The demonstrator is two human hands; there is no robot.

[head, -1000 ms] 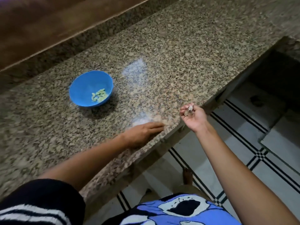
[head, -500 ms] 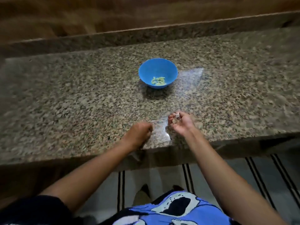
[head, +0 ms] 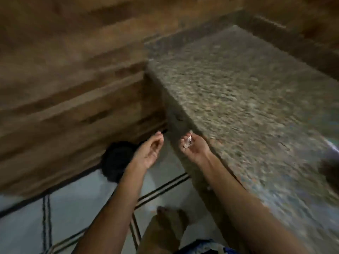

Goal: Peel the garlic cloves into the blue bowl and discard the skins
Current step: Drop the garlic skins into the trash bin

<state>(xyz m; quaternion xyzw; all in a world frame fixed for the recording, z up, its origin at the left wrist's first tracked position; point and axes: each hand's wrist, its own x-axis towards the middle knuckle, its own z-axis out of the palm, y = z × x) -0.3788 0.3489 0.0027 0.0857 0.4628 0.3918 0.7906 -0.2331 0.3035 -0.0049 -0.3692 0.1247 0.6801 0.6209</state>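
A blurred dark round container [head: 117, 160] sat on the floor at the left, with the left hand [head: 149, 153] over its right edge, palm up, fingers loosely curled and empty. Just to the right, the right hand [head: 195, 150] cupped pale garlic skins [head: 188, 142] in its curled fingers, beside the granite counter [head: 247, 107]

Left grip [head: 149, 153], right grip [head: 194, 150] bare; forearms [head: 117, 198] bare. Blue-and-white patterned garment [head: 205, 247] at lower frame edge. Bare foot [head: 170, 217], blurred.
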